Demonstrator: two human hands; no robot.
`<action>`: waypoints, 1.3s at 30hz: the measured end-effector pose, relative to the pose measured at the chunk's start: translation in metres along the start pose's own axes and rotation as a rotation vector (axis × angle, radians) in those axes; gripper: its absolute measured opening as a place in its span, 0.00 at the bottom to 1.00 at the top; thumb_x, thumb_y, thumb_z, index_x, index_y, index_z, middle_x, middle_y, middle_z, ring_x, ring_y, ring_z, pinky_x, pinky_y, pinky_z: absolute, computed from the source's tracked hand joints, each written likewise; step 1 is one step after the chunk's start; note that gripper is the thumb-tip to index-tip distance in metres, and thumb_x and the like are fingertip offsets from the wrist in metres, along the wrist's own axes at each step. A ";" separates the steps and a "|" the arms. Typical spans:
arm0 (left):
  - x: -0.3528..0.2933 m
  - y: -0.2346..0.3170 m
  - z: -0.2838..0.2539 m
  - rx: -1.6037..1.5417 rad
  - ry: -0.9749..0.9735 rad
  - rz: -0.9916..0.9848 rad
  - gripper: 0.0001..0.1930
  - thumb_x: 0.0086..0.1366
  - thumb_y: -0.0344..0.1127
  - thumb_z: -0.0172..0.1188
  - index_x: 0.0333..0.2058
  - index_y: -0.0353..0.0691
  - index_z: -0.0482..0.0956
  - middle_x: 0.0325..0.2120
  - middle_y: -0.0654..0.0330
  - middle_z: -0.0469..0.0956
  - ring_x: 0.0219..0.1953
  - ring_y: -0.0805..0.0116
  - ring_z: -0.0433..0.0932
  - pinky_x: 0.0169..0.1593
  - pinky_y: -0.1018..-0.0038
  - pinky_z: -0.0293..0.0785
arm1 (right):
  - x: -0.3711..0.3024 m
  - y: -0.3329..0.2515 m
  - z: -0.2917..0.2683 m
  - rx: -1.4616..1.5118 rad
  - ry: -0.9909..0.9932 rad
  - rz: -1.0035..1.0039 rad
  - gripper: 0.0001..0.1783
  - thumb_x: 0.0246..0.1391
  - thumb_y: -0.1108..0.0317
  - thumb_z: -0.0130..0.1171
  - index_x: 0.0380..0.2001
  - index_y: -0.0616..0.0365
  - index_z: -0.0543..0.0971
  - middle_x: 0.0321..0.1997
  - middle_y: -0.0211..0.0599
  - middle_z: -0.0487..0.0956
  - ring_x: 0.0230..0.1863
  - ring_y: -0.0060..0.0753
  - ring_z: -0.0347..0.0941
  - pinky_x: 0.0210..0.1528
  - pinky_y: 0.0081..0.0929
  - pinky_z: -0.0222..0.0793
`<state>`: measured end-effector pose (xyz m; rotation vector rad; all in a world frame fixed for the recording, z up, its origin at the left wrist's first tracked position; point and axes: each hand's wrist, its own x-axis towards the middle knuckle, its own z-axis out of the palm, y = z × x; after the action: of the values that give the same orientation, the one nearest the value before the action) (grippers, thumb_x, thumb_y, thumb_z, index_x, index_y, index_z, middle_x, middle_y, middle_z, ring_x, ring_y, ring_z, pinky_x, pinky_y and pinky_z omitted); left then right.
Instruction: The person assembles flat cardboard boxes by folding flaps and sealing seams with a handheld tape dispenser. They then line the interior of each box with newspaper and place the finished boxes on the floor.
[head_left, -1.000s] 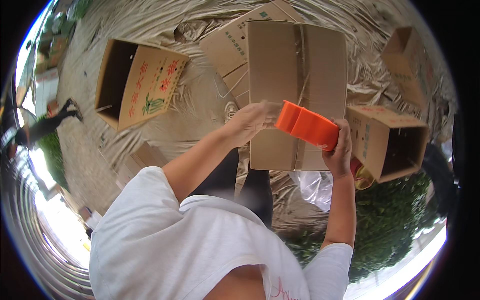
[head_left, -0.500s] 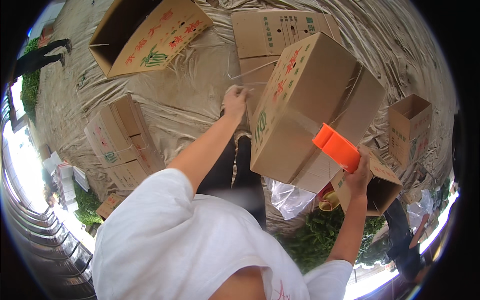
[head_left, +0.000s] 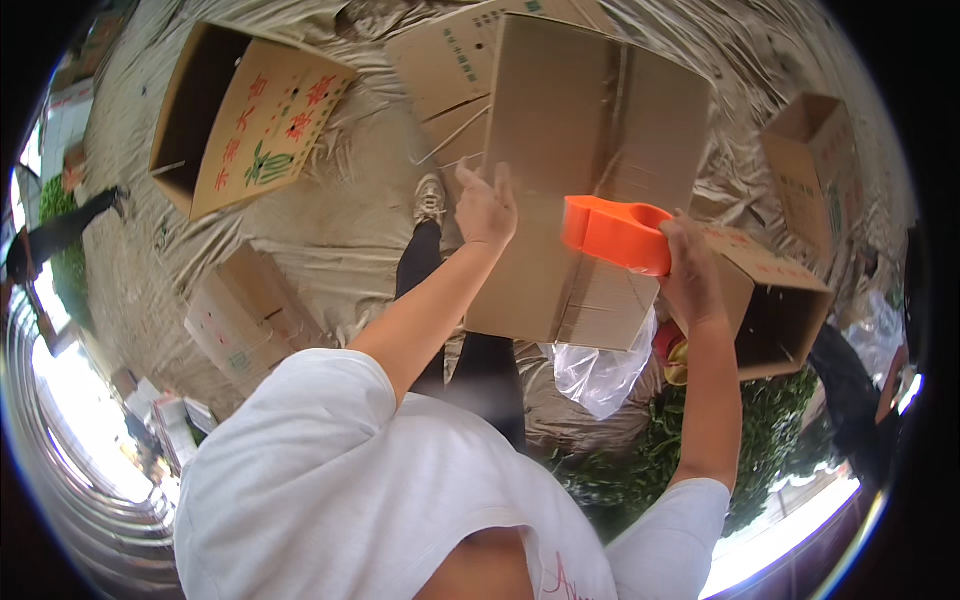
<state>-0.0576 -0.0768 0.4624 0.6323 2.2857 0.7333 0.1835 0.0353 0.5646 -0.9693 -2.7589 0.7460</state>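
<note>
In front of me stands a large brown cardboard box (head_left: 560, 120), with a taped seam running down the face toward me. My right hand (head_left: 692, 265) is closed around an orange tape dispenser (head_left: 615, 236), held over the right part of that face. Whether the dispenser touches the cardboard I cannot tell. My left hand (head_left: 487, 205) is at the box's left edge, fingers apart and nothing held in them. Under the box's near edge, clear plastic film (head_left: 602, 375) lies crumpled.
Open cartons stand at the upper left (head_left: 265, 130), the right (head_left: 790, 310) and the far right (head_left: 815, 165). Flattened cardboard (head_left: 440, 60) lies behind the box, and a bundle of folded cartons (head_left: 250, 310) to the left. Green leafy produce (head_left: 640, 470) is heaped near my right arm.
The box has turned, so its taped face now points more squarely at me. My left hand has come off its side with fingers spreading. The dispenser has moved left and farther from me.
</note>
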 end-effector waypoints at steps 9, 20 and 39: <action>-0.007 -0.011 0.030 0.175 0.261 0.387 0.28 0.62 0.46 0.50 0.53 0.31 0.54 0.60 0.43 0.52 0.62 0.46 0.53 0.60 0.57 0.53 | -0.193 0.182 -0.143 -0.372 0.034 0.407 0.25 0.45 0.73 0.59 0.49 0.60 0.65 0.46 0.50 0.70 0.48 0.55 0.67 0.49 0.42 0.65; -0.060 0.106 0.122 0.461 -0.583 1.499 0.37 0.56 0.54 0.54 0.58 0.34 0.61 0.59 0.52 0.60 0.62 0.56 0.56 0.66 0.63 0.43 | -0.093 0.219 0.019 -0.612 -0.022 0.089 0.14 0.46 0.72 0.49 0.39 0.50 0.70 0.36 0.31 0.71 0.43 0.33 0.68 0.54 0.33 0.57; -0.050 0.090 0.194 1.118 -1.570 1.024 0.26 0.59 0.52 0.53 0.53 0.45 0.71 0.46 0.55 0.75 0.44 0.52 0.75 0.49 0.60 0.70 | -0.108 0.159 0.096 0.072 0.078 1.208 0.19 0.45 0.67 0.60 0.43 0.57 0.72 0.47 0.39 0.73 0.48 0.42 0.71 0.51 0.35 0.67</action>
<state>0.1334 0.0234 0.4187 1.9502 0.5418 -0.6978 0.3305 0.0368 0.4079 -2.5505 -1.8025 0.8306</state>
